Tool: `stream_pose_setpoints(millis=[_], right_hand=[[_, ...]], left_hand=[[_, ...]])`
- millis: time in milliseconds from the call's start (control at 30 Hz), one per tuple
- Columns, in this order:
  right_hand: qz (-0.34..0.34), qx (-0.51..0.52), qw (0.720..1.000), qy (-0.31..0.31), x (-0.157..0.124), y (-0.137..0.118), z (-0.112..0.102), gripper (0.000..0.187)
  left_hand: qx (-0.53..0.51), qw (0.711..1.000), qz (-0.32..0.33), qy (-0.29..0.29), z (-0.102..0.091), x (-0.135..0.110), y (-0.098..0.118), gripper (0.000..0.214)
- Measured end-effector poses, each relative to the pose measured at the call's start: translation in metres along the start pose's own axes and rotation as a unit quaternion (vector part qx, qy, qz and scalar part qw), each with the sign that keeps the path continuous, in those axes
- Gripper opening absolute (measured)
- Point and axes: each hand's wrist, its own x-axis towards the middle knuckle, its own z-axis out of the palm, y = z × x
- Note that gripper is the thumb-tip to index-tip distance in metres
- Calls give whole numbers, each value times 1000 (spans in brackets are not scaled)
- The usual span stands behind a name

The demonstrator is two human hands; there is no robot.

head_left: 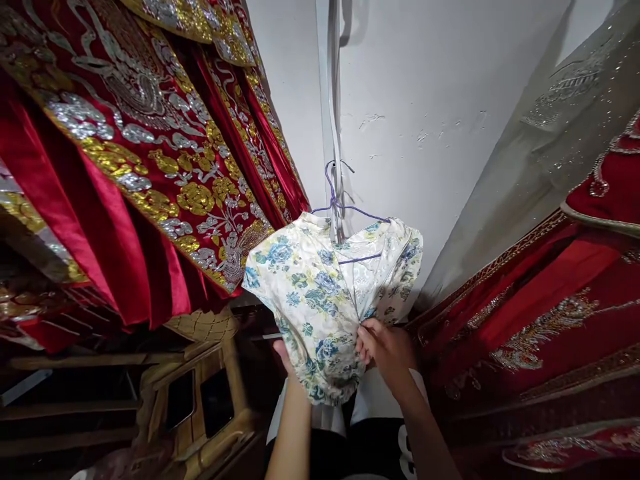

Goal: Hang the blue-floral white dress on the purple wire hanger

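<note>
A white garment with a blue and green floral print (320, 293) hangs on a purple wire hanger (345, 210) hooked on the white wall. My right hand (385, 347) pinches the garment's front edge near the middle, fingers closed on the cloth. My left hand (284, 357) reaches up behind the garment's lower left side; its fingers are hidden by the fabric.
Red garments with gold and silver embroidery (150, 153) hang close on the left, and more red embroidered cloth (540, 327) on the right. A wooden chair or frame (210, 393) stands low on the left. A white cable runs down the wall (334, 80).
</note>
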Motion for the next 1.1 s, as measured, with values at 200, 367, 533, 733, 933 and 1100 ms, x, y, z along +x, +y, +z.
stream_pose_setpoints(millis=[200,367,533,733,933,1100], right_hand=[[-6,-22,999,-27,1,-1,19,43],[-22,-1,998,55,0,2,7,38],[6,-8,999,34,0,7,5,33],[31,-58,996,-61,3,9,4,30],[21,-116,991,-56,32,-16,-5,19],[-48,-96,994,-12,87,-75,1,25]], left_hand=[[-121,982,-79,120,5,-10,25,66],[-119,928,15,353,1,1,13,53],[69,871,199,444,32,5,-27,47],[110,966,118,200,75,5,-52,21],[206,938,164,223,64,5,-62,19],[236,935,152,219,63,6,-87,21]])
